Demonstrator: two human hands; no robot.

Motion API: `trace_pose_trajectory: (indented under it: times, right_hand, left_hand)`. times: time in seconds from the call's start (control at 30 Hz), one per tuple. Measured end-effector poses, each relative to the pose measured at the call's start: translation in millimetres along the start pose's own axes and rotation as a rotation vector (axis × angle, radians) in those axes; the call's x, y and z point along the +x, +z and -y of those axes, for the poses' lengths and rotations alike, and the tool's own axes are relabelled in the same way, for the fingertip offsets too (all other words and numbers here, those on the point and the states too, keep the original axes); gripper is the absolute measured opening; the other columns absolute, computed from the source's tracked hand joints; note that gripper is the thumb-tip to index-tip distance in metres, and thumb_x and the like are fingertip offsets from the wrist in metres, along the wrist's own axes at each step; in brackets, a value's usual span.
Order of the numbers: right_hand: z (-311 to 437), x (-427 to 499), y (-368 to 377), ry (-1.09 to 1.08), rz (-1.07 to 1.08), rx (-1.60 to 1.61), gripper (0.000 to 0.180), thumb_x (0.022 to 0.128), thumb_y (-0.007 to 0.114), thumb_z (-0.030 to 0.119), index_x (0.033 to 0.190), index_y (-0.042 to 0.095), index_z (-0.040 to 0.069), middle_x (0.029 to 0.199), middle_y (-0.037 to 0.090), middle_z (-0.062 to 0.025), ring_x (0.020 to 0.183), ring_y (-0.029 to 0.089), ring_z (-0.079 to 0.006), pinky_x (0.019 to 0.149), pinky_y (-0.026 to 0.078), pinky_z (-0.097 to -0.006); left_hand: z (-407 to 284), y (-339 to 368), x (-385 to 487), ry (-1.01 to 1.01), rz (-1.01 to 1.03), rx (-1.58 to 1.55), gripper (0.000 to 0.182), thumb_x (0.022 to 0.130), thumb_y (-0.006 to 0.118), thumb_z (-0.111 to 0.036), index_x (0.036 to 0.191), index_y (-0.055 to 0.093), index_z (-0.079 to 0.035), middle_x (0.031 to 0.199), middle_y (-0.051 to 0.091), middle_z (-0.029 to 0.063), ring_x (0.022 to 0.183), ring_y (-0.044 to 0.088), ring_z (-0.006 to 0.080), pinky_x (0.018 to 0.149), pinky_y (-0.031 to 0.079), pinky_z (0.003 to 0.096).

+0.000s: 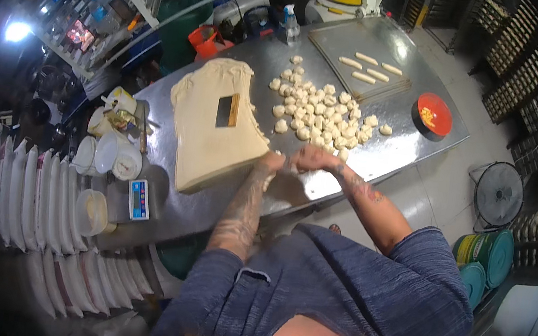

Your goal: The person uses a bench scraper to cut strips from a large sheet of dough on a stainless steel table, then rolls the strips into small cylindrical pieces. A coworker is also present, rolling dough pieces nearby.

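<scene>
My left hand [274, 161] is closed around the edge of a strip of dough at the near right corner of a large slab of dough [211, 146]. My right hand [311, 159] is just to the right of it, fingers curled; whether it holds a piece of dough is hidden. A bench scraper [227, 111] with a wooden grip lies on the slab. Beyond my right hand, many small dough pieces [323, 112] are heaped on the steel table [254, 206]. Several dough sticks [362, 77] lie on a metal tray [330, 54] at the far right.
A red bowl [441, 113] with yellow strips stands near the table's right end. At the left are a digital scale [139, 200], a plastic tub [92, 213], a knife [143, 137] and white containers [112, 151]. A spray bottle [292, 27] stands at the far edge; a floor fan [499, 195] is right.
</scene>
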State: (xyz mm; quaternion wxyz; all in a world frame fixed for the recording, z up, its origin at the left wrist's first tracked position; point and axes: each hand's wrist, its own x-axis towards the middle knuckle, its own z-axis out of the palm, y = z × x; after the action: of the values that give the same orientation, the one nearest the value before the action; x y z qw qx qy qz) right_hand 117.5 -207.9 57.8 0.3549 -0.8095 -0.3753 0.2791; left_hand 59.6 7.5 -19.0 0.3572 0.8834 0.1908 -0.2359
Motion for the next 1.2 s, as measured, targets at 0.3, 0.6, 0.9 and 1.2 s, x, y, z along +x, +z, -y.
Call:
trace_pose_trajectory:
  times: [0.3, 0.6, 0.9, 1.2]
  right_hand:
    - [-6.0, -1.9, 29.0, 0.194, -0.175, 0.025, 0.042, 0.099, 0.064, 0.04, 0.112, 0.077, 0.002, 0.098, 0.078, -0.0229, 0.093, 0.076, -0.0391, 0.086, 0.058, -0.0463]
    - [23.4, 25.8, 48.6, 0.372, -0.528, -0.051, 0.045, 0.098, 0.062, 0.041, 0.113, 0.075, 0.0, 0.109, 0.077, -0.027, 0.105, 0.074, -0.0459, 0.094, 0.058, -0.0523]
    - [29.7, -9.1, -4.1, 0.128, 0.22, 0.248, 0.029, 0.094, 0.068, 0.032, 0.09, 0.078, 0.005, 0.07, 0.072, -0.016, 0.069, 0.07, -0.0396, 0.062, 0.054, -0.0446]
    - [-2.9, 16.3, -9.9, 0.205, -0.239, -0.136, 0.039, 0.101, 0.062, 0.045, 0.106, 0.076, 0.009, 0.102, 0.076, -0.0213, 0.096, 0.074, -0.0418, 0.084, 0.058, -0.0526]
  left_hand:
    - [-22.0, 11.9, -55.2, 0.312, -0.188, -0.058, 0.075, 0.084, 0.082, -0.015, 0.149, 0.045, -0.007, 0.117, 0.074, 0.0269, 0.112, 0.072, 0.0439, 0.097, 0.055, 0.0498]
    - [-36.1, 16.2, -40.6, 0.166, -0.152, 0.188, 0.037, 0.09, 0.075, -0.029, 0.116, 0.075, -0.003, 0.117, 0.076, 0.0277, 0.113, 0.073, 0.0433, 0.096, 0.058, 0.0537]
    - [-2.6, -4.6, -0.8, 0.05, 0.0, 0.403, 0.065, 0.089, 0.074, -0.056, 0.125, 0.075, -0.002, 0.133, 0.071, 0.0283, 0.127, 0.068, 0.0438, 0.103, 0.057, 0.0508]
    - [-49.7, 9.5, -43.4, 0.291, -0.136, -0.058, 0.088, 0.084, 0.084, -0.016, 0.157, 0.036, -0.006, 0.135, 0.067, 0.0301, 0.132, 0.063, 0.0455, 0.109, 0.051, 0.0502]
